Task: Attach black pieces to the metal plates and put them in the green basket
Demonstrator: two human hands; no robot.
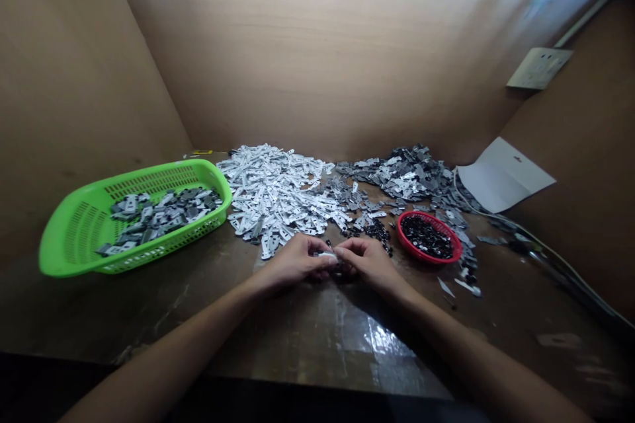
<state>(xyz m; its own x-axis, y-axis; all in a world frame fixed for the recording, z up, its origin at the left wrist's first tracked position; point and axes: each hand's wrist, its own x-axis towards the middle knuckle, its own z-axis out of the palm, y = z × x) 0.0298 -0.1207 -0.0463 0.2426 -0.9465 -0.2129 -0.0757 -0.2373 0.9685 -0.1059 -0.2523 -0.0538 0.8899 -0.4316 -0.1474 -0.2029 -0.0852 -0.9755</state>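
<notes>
My left hand (300, 258) and my right hand (364, 260) meet at the middle of the table, low in front of the piles. Between the left thumb and fingers is a small light metal piece (325, 254), pinched. The right fingertips press at its other end, closed, and what they hold is mostly hidden. Just beyond my hands lies a heap of silvery-white metal pieces (278, 192). Small black parts (378, 231) are scattered beside the right hand, and a red basket (430, 259) full of similar black parts stands to its right.
A green plastic basket (74, 248) at the left holds grey metal pieces. Darker flat metal pieces (411, 172) are piled at the back right. A white card (503, 175) and a cable (560, 254) lie on the right. Wooden panels (317, 66) enclose the table; a socket (540, 69) is on the right.
</notes>
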